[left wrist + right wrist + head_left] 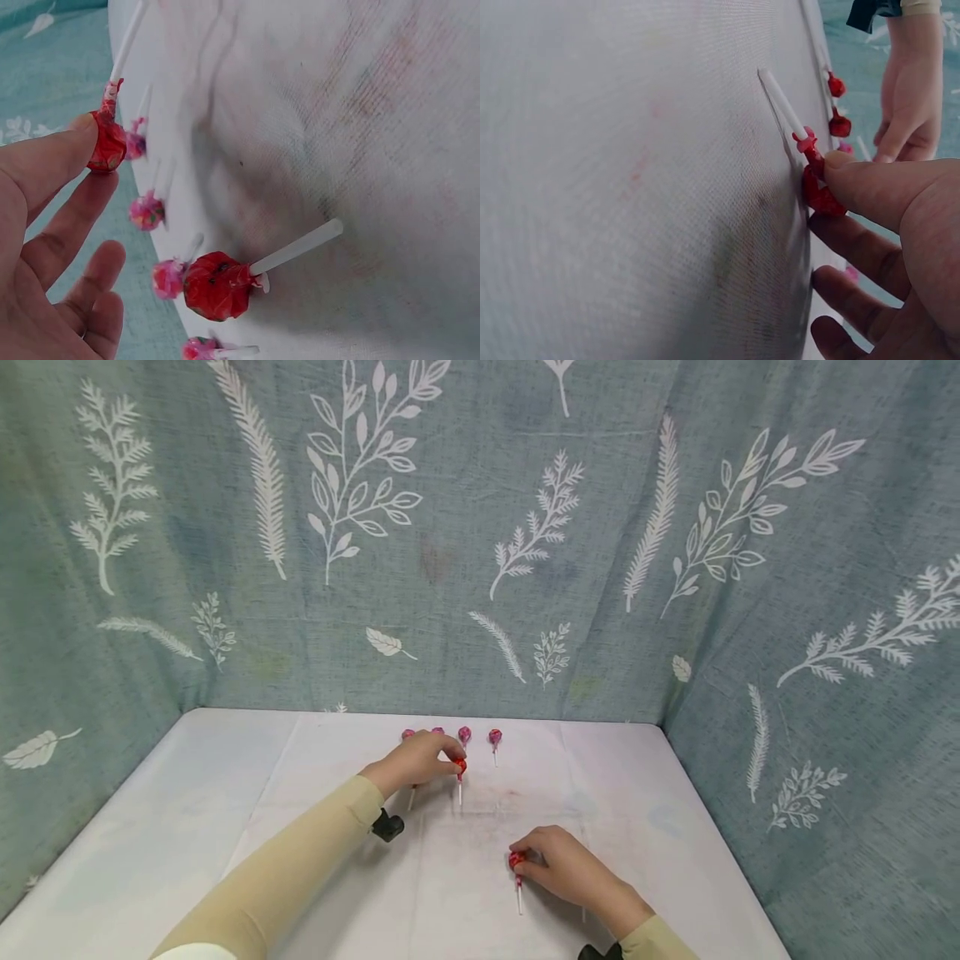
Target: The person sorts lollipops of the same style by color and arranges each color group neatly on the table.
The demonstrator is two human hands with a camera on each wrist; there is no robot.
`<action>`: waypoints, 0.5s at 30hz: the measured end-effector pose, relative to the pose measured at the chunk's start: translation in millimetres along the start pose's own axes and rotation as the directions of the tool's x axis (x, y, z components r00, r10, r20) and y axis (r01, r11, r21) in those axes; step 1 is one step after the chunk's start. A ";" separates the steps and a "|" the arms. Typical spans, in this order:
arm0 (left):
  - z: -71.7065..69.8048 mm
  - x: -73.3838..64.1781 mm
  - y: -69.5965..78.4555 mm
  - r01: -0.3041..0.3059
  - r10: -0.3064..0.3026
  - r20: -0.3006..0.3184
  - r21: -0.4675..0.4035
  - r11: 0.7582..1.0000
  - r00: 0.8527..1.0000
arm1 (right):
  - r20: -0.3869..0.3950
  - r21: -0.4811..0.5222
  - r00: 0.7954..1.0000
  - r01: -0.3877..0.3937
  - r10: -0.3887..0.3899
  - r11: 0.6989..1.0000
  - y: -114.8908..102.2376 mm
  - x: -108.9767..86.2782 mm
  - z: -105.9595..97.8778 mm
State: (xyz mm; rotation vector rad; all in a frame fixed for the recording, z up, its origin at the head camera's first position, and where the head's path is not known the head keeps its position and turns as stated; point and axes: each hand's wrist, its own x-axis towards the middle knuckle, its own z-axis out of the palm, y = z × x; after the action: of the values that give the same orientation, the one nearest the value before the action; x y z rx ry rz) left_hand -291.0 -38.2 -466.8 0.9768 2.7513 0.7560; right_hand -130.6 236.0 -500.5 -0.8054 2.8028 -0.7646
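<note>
Between thumb and forefinger, my left hand [420,758] pinches a red-wrapped lollipop [109,144] by its head, its white stick pointing toward me. Another red lollipop [217,286] lies on the table under that hand; in the head view only its stick [411,798] shows clearly. Nearer the front, my right hand [566,864] pinches a red lollipop [821,187] at the head, close to the cloth, stick toward me. Beyond the left hand, several pink lollipops [495,737] form a row near the back edge, some partly hidden by that hand.
A white cloth covers the table [337,893]. Beside the right hand a white stick [584,913] shows, the rest of it hidden behind the hand. Green curtains [450,568] with white leaf prints stand behind the table and along its sides.
</note>
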 end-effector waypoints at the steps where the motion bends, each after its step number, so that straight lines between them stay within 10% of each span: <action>1: 0.1 1.1 -0.9 0.006 -0.006 0.004 0.010 1.000 1.000 | -0.001 0.001 1.000 -0.001 0.001 1.000 -0.1 0.2 0.3; 15: 10.8 4.9 -6.8 0.024 -0.026 0.024 0.100 0.995 0.999 | 0.016 0.040 0.999 -0.030 0.029 0.999 2.0 0.2 0.5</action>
State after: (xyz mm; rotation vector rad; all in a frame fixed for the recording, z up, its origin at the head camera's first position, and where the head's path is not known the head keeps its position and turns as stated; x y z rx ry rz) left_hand -295.6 -35.2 -479.3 0.9607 2.7978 0.6042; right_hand -131.5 237.2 -502.0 -0.7582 2.7699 -0.8041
